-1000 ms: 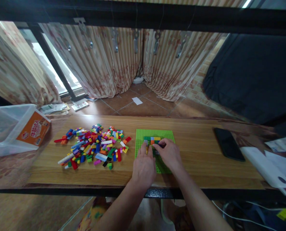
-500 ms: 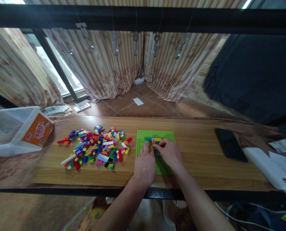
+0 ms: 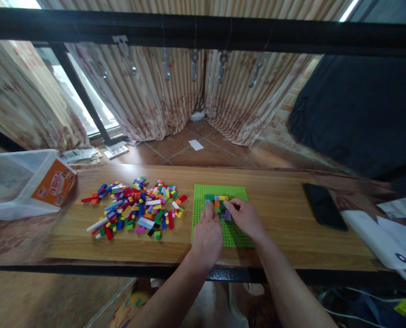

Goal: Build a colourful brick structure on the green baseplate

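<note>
A green studded baseplate [image 3: 239, 237] lies on the wooden board, bearing a small build of toy bricks [image 3: 217, 198] in green, yellow, orange, blue and red. Purple-grey bricks [image 3: 226, 216] show at its lower right. My left hand [image 3: 207, 234] lies over the plate's left part, its fingers stretched forward and their tips touching the front left of the build. At the build's right side, my right hand [image 3: 246, 218] has thumb and forefinger pinched together. Whatever is between those fingertips is hidden.
Left of the baseplate spreads a pile of loose toy bricks [image 3: 139, 209]. A clear plastic bin [image 3: 18, 182] with an orange label stands at far left. To the right lie a black phone [image 3: 325, 206] and a white device [image 3: 377, 239] with a cable. A dark bar crosses above.
My right hand has drawn slightly right, uncovering more of the build, including green and purple-grey bricks. My left hand stays nearly in place. The view has shifted a little.
</note>
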Tool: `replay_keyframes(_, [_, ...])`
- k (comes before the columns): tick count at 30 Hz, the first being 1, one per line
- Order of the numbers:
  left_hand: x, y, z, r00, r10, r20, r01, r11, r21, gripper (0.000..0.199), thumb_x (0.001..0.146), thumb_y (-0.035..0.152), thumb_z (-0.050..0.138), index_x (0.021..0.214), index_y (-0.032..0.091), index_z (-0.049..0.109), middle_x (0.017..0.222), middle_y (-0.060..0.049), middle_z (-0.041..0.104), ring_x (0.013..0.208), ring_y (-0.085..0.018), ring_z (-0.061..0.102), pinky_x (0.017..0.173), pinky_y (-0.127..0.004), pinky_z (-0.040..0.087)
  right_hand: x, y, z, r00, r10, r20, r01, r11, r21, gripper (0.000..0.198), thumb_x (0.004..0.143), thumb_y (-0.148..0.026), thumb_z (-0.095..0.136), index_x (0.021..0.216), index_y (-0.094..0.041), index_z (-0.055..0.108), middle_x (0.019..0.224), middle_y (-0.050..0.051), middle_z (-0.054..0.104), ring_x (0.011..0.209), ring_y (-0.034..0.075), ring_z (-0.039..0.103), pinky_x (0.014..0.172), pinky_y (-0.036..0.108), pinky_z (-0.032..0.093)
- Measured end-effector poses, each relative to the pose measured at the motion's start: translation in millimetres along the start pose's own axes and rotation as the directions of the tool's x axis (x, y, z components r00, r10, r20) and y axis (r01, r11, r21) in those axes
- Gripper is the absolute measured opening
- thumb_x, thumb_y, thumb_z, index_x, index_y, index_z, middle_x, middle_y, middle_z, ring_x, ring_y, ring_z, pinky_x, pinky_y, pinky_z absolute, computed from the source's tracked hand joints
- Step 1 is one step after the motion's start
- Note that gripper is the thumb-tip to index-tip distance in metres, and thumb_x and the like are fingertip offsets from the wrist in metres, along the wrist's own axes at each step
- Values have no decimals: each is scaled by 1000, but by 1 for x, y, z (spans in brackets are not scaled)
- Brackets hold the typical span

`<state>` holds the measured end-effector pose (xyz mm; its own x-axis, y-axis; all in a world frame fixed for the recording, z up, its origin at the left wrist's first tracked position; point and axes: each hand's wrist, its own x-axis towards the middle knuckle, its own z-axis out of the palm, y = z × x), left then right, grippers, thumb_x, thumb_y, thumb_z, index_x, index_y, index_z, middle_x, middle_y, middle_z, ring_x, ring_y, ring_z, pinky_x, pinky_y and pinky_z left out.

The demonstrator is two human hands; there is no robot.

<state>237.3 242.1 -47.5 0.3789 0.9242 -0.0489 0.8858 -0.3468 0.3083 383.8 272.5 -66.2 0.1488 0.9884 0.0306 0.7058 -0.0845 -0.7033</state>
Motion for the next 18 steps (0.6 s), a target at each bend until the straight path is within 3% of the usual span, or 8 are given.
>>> replay_keyframes(8, [2,-6,13,992,-18,-125,3,992,-125,54,86,7,42,139,8,42,145,-20,43,134,-28,43,108,-40,43,1,-2,5,997,43,-58,-45,998,-34,39,87,-50,49,68,-20,65,69,4,67,62,17,57,59,28,36])
replay_keyframes(13, [5,0,8,998,-27,-49,27,1000,-10,60,83,5,43,142,14,40,147,-17,41,124,-28,50,96,-40,52,6,-13,10,985,126,-116,-149,963,-226,44,84,-58,52,65,-21,67,70,6,70,64,19,60,55,29,33])
replay_keyframes(18, [7,6,4,999,-40,-4,40,998,44,58,86,5,39,143,13,39,146,-17,40,120,-28,51,89,-38,55,7,-22,11,973,181,-146,-218,929,-300,46,81,-64,54,67,-23,70,72,8,72,66,22,64,53,29,34])
